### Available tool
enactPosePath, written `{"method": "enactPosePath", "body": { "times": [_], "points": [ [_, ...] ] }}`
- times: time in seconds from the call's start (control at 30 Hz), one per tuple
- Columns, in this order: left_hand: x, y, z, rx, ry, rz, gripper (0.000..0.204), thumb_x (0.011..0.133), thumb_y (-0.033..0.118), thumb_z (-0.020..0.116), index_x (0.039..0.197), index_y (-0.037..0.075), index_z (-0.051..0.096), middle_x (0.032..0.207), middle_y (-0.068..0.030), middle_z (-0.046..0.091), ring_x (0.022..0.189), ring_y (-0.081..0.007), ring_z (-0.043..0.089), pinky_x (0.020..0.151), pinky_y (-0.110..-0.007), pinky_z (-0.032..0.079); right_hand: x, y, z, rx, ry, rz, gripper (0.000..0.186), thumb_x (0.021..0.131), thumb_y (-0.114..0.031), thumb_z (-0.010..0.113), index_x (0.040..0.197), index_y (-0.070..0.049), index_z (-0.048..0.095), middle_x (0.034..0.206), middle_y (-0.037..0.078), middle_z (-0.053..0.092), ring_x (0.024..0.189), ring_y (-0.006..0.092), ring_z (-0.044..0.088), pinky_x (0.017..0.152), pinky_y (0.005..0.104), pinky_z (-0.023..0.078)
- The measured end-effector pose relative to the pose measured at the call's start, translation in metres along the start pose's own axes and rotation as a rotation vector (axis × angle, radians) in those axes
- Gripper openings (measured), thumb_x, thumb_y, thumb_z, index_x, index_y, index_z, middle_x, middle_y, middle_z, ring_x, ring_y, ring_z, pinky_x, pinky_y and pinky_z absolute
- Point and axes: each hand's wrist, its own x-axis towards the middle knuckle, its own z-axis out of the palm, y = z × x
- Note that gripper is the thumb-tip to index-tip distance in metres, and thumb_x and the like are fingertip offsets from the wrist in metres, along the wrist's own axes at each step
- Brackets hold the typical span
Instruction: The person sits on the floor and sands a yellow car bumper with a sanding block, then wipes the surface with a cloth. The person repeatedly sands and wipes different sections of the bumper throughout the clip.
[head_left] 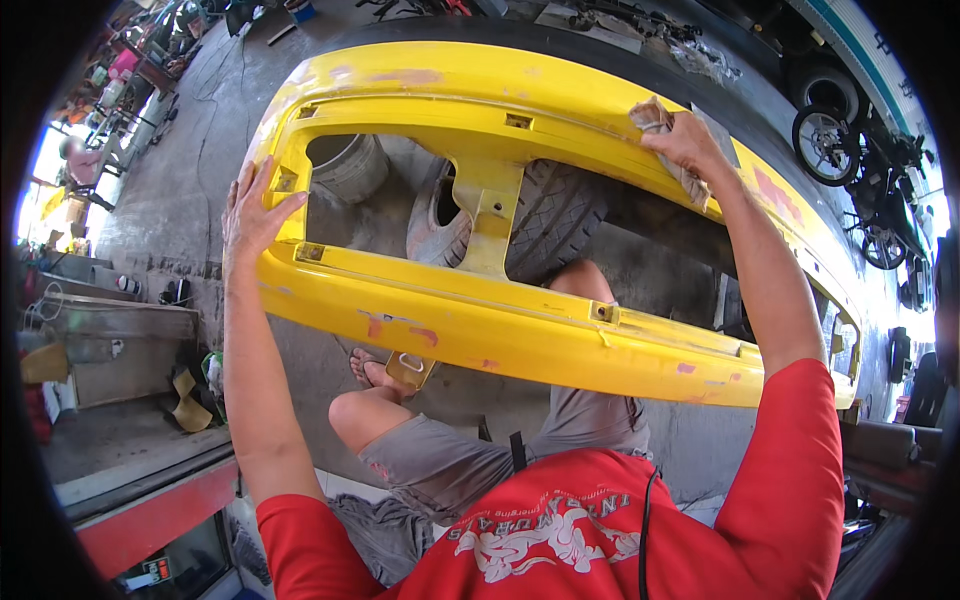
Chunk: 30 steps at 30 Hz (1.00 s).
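A large yellow car bumper (440,345) with long openings lies across in front of me, over my knees. Pinkish and grey patches mark its paint in several spots. My left hand (253,212) rests on its left end, fingers stretched and thumb apart, holding nothing. On the far edge, right of the middle, my right hand (688,148) grips a crumpled greyish-brown rag (652,115). The rag touches the yellow surface, and part of it hangs below my palm. A dark grey flat piece (715,132) shows just beyond that hand.
Beneath the bumper are tyres (556,220) and a grey bucket (350,168). Motorcycles (885,185) stand at the far right. A metal bench (125,345) and a red-edged cabinet (160,515) are at the left. Someone sits (82,160) far off at the upper left.
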Motion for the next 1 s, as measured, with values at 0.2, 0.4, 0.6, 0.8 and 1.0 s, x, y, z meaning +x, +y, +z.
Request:
{"method": "enactPosePath", "body": {
  "times": [0.2,0.4,0.6,0.8,1.0],
  "points": [
    [-0.001,0.000,0.000,0.013,-0.004,-0.008,0.105,0.083,0.079,0.073,0.171,0.032,0.040,0.180,-0.0083,0.032,0.163,-0.0422,0.030,0.132,-0.055,0.028,-0.004,-0.006,0.001,0.023,0.008,0.003,0.064,0.070,-0.049,0.082,0.104,0.005,0.079,0.098,0.024,0.079,0.091,0.0333,0.078,0.083,0.0429,0.058],
    [0.000,-0.003,0.002,0.004,0.016,0.004,0.105,0.082,0.081,0.073,0.171,0.033,0.041,0.180,-0.0082,0.033,0.163,-0.0437,0.029,0.132,-0.056,0.028,-0.006,-0.003,-0.005,0.055,0.013,0.036,0.068,0.068,-0.055,0.085,0.103,0.003,0.081,0.100,0.022,0.081,0.091,0.0320,0.079,0.083,0.0415,0.058],
    [0.001,-0.004,0.004,-0.003,0.006,0.005,0.105,0.082,0.080,0.073,0.171,0.033,0.041,0.180,-0.0086,0.032,0.163,-0.0432,0.030,0.132,-0.056,0.028,-0.002,0.002,-0.001,0.035,0.016,0.000,0.065,0.069,-0.051,0.085,0.103,0.004,0.080,0.098,0.023,0.080,0.089,0.0320,0.079,0.082,0.0417,0.058],
    [0.000,-0.002,0.001,0.006,-0.003,-0.006,0.106,0.083,0.083,0.071,0.171,0.033,0.039,0.180,-0.0079,0.031,0.164,-0.0421,0.029,0.133,-0.056,0.027,-0.001,0.006,0.004,0.055,0.043,0.002,0.059,0.070,-0.046,0.082,0.101,0.004,0.079,0.094,0.024,0.078,0.087,0.0321,0.078,0.081,0.0423,0.058],
    [-0.001,0.001,-0.002,0.015,-0.013,-0.022,0.108,0.082,0.084,0.071,0.171,0.033,0.039,0.180,-0.0065,0.031,0.164,-0.0420,0.028,0.132,-0.056,0.027,-0.007,0.012,0.002,0.099,0.083,0.015,0.062,0.071,-0.052,0.085,0.097,0.004,0.078,0.093,0.023,0.078,0.087,0.0322,0.078,0.082,0.0437,0.058]
  ]
}}
